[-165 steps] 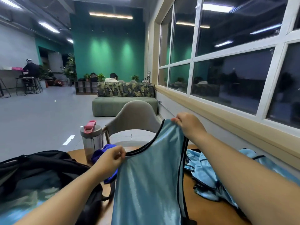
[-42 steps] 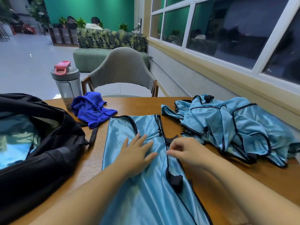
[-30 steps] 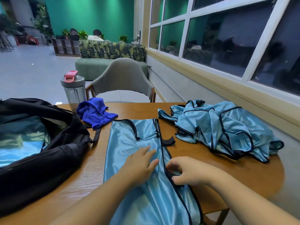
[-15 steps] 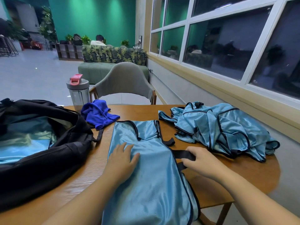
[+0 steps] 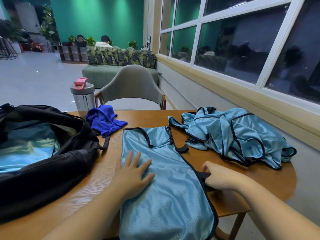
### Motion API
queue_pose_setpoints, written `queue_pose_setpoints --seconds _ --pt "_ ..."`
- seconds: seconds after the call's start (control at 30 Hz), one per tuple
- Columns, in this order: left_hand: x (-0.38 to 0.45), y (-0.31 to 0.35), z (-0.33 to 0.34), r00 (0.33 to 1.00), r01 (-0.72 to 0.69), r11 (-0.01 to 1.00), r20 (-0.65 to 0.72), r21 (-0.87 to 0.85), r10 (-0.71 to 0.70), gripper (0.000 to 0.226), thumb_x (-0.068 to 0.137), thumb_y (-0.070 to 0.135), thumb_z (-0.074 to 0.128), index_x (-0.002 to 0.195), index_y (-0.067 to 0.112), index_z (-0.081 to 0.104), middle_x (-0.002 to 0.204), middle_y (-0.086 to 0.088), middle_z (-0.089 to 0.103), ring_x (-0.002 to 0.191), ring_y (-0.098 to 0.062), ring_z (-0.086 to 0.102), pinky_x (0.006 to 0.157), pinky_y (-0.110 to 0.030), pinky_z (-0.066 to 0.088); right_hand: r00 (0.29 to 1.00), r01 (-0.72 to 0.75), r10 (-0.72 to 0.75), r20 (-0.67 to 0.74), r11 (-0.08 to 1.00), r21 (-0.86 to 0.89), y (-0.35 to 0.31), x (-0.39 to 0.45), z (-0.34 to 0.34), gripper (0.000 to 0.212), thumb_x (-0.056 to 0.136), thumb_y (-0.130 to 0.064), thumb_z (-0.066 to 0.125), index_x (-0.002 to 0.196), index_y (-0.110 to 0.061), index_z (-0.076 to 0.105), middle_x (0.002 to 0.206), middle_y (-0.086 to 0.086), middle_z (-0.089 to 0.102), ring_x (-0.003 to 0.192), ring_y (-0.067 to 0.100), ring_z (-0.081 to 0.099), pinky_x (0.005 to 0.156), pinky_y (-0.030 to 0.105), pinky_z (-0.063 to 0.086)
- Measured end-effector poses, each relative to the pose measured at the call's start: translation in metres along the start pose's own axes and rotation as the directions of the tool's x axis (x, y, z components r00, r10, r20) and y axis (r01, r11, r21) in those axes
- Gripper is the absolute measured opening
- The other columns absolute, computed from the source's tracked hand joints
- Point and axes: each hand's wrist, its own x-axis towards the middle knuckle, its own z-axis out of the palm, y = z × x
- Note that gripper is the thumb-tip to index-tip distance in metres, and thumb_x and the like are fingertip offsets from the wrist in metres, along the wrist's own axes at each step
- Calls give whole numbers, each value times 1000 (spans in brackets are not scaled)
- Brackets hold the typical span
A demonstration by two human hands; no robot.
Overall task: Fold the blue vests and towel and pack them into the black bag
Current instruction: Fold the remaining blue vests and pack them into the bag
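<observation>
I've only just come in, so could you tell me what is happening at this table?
A person is flattening a light blue vest on the wooden table: the left hand presses it flat while the right hand pinches its black side strap. More vests lie heaped nearby, a blue towel sits unfolded, and the black bag stands open.

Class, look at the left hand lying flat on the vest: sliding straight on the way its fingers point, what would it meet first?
Probably the vest's black-trimmed neck opening, since the left hand's fingers point up the cloth; beyond that, bare table.
</observation>
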Motion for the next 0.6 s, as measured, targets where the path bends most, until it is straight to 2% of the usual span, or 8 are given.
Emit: queue_pose_setpoints --seconds 0.07,0.17,0.23,0.3,0.37,0.43,0.53,0.6 --pt "-1 11 -3 989 -146 989 5 -19 146 81 74 82 -1 147 48 2 159 8 -14 143 -13 -24 114 -47 -15 987 120 -107 -120 988 101 -5 1 -1 52 87 -10 46 135 -28 41 132 -6 44 125 12 39 107 35 36" --pt "-1 25 -4 934 -353 934 36 -57 355 57 93 66 17 147 49 11 158 15 -7 144 -6 -16 116 -42 -11 933 320 -298 -202 943 87 -14 7 3 32 97 -30 43 127 -32 56 133 -13 49 128 7 37 111 37 31" --pt "3 29 -3 897 -437 894 20 -97 441 50 95 59 25 142 44 34 156 15 20 144 -7 12 118 -39 9 945 293 -281 -167 955 49 -21 11 6 37 97 -51 39 100 -33 70 99 -10 68 94 7 59 87 33 47" --pt "8 30 -6 894 -447 876 -57 -181 445 49 93 58 28 121 33 60 133 14 53 122 -8 43 105 -35 33 969 222 -220 -112 975 8 -30 17 5 51 95 -58 37 76 -28 73 55 -8 56 56 12 51 58 29 41" --pt "18 29 -11 900 -437 876 -114 -204 422 39 97 48 38 102 21 66 107 7 63 99 -14 52 89 -33 41 971 205 -209 -113 978 -48 -40 28 2 56 96 -54 42 58 -21 66 45 -5 45 49 15 43 51 29 34" --pt "30 29 -16 902 -421 887 -189 -189 388 26 98 37 45 100 19 63 100 2 62 96 -18 56 83 -32 42 964 217 -225 -141 974 -71 -49 44 -3 49 94 -44 51 54 -15 49 50 -2 40 50 16 37 48 29 28" --pt "51 31 -15 897 -380 919 -284 -106 338 30 96 34 47 124 25 56 125 3 54 117 -18 48 95 -32 38 935 241 -255 -245 967 -88 -67 68 -13 35 89 -32 57 62 -15 43 66 5 46 62 19 42 57 32 34" --pt "65 32 -11 935 -295 954 -218 -46 279 50 98 40 41 145 25 33 151 5 30 139 -15 26 110 -32 22 897 265 -283 -340 959 -98 -78 83 -19 28 89 -27 58 68 -10 49 75 10 53 71 23 51 68 37 45"
